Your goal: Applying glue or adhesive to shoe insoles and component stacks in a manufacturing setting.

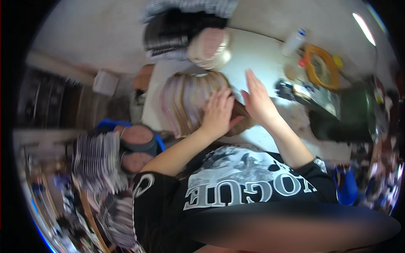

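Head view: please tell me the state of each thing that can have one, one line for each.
Left hand: open, fingers flat on the stack.
Right hand: open, fingers straight, at the stack's right edge.
Stack: lying on the table, fanned.
Bottle: capped, seems to lie tilted.
Orange dish: on the table, contents unclear.

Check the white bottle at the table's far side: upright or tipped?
Tipped: the white bottle lies slanted on the white table, blue cap pointing away.

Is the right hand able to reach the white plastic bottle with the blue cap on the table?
Probably yes. The right hand is open and holds nothing, raised beside the blonde wig. The white table between it and the white plastic bottle with the blue cap looks bare, though it would need a stretch.
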Action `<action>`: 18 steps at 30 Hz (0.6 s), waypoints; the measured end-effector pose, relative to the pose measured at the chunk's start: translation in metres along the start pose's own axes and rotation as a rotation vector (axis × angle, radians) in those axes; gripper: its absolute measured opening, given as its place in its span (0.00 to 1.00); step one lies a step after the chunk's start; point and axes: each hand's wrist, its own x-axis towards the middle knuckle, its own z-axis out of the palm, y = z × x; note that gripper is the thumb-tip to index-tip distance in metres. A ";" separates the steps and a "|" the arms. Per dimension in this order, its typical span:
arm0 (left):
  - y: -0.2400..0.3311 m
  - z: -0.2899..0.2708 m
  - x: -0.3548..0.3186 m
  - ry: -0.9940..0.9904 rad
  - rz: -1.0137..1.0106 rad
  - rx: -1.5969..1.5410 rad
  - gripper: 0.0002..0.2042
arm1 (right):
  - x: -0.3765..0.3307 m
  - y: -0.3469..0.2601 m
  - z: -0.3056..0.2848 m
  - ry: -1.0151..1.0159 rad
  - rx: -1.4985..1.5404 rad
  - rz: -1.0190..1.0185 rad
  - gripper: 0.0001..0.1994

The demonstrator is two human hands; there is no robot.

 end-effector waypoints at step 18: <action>-0.020 -0.009 -0.035 0.063 0.124 0.014 0.18 | -0.054 -0.015 -0.017 -0.158 0.377 0.273 0.10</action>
